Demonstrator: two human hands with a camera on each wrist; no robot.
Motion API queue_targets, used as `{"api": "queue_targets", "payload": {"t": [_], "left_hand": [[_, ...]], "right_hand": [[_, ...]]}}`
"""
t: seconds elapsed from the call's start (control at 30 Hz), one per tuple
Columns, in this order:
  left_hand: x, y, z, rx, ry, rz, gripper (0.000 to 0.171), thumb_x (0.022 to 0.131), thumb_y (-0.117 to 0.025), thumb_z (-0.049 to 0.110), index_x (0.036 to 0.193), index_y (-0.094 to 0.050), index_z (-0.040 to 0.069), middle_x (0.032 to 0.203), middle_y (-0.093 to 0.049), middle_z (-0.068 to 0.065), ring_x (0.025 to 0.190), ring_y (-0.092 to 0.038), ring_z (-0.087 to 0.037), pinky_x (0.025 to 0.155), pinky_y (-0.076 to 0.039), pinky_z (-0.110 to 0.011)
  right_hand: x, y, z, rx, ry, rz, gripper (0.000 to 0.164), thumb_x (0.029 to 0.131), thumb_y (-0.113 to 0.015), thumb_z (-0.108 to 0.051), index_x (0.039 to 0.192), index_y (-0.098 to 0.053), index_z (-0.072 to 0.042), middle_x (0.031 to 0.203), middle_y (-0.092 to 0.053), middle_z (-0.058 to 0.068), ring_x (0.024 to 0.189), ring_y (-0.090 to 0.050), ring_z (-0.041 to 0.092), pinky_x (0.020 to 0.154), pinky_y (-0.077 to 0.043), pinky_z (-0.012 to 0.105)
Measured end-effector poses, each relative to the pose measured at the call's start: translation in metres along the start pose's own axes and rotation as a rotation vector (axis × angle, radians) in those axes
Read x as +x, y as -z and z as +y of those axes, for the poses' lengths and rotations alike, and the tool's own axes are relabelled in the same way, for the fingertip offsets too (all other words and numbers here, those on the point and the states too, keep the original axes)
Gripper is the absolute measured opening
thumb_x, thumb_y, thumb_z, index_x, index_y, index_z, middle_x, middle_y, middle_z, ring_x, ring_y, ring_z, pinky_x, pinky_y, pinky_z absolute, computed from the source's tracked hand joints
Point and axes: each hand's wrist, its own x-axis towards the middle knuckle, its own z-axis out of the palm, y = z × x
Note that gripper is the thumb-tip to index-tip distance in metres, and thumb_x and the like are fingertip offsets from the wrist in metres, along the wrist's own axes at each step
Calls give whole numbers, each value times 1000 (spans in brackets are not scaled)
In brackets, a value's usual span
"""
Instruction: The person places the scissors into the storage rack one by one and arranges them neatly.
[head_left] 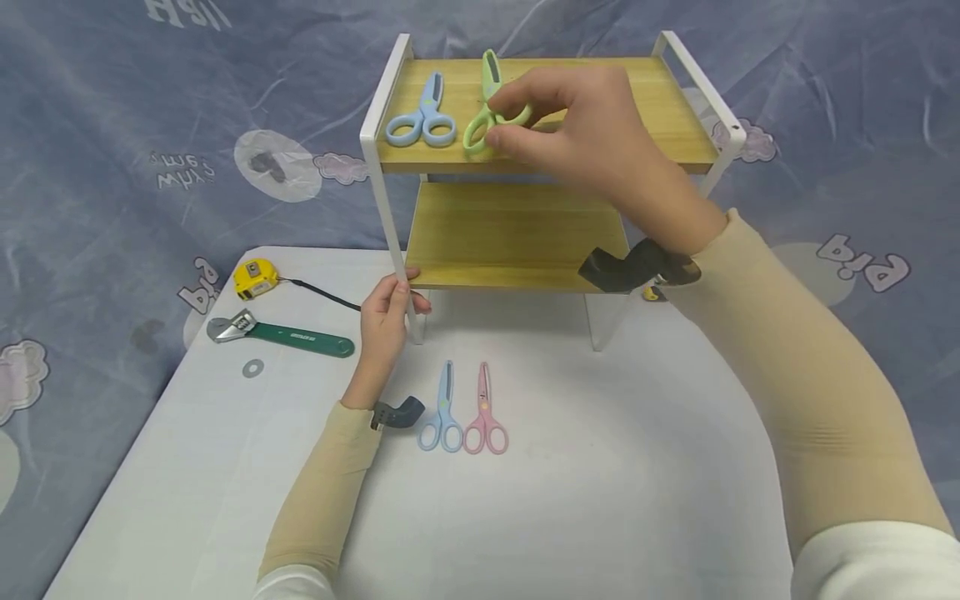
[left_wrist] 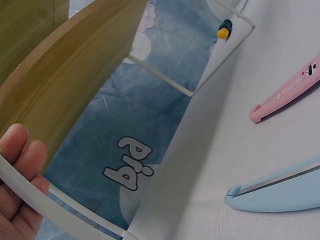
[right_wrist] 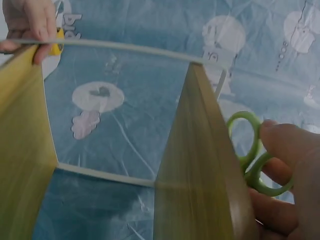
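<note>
My right hand (head_left: pixel 581 125) pinches the handle area of green scissors (head_left: pixel 477 133) between thumb and fingers, at the top board (head_left: pixel 585 154) of a two-tier shelf; whether the scissors touch the board I cannot tell. Blue scissors (head_left: pixel 427 112) lie to their left on that board. In the right wrist view the green handle loops (right_wrist: pixel 243 117) show beside the board's edge. My left hand (head_left: pixel 386 321) holds the shelf's white left leg (head_left: pixel 387 225) near the lower board (head_left: pixel 517 242), its fingers curled round the frame in the left wrist view.
On the white table (head_left: pixel 600 500) lie another pair of blue scissors (head_left: pixel 444 412) and pink scissors (head_left: pixel 483 417). To the left are a yellow tape measure (head_left: pixel 255 279), a green-handled adjustable wrench (head_left: pixel 300 337) and a grey washer (head_left: pixel 253 368). A patterned blue-grey cloth (head_left: pixel 112 208) hangs behind.
</note>
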Motion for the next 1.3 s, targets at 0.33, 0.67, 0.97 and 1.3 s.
{"api": "queue_targets", "payload": {"t": [0.33, 0.67, 0.97, 1.3], "left_hand": [[1, 2, 1, 5, -32, -11, 29, 108, -47, 9, 122, -64, -9, 70, -70, 3, 71, -71, -16, 79, -56, -24], [1, 1, 1, 12, -21, -7, 29, 107, -47, 8, 122, -64, -10, 70, -70, 0, 71, -71, -19, 79, -56, -24], [0, 2, 2, 11, -25, -4, 28, 107, -47, 7, 121, -64, -10, 70, -70, 0, 70, -71, -14, 77, -56, -22], [0, 2, 0, 22, -48, -7, 29, 107, -47, 9, 122, -64, -10, 70, -70, 2, 70, -71, -18, 77, -58, -24]], "right_hand": [[19, 0, 6, -136, -98, -110, 27, 92, -75, -32, 113, -79, -15, 101, -80, 7, 70, -54, -18, 69, -42, 12], [19, 1, 13, -168, -118, -120, 28, 95, -72, -34, 116, -79, -17, 103, -79, 11, 62, -48, -7, 63, -36, 16], [16, -7, 10, -279, 3, -97, 27, 98, -65, -29, 116, -79, -13, 92, -79, 11, 73, -58, 13, 67, -36, 18], [13, -9, 10, -335, 55, -107, 28, 100, -59, -25, 113, -79, -11, 64, -64, 11, 50, -35, 11, 54, -27, 24]]}}
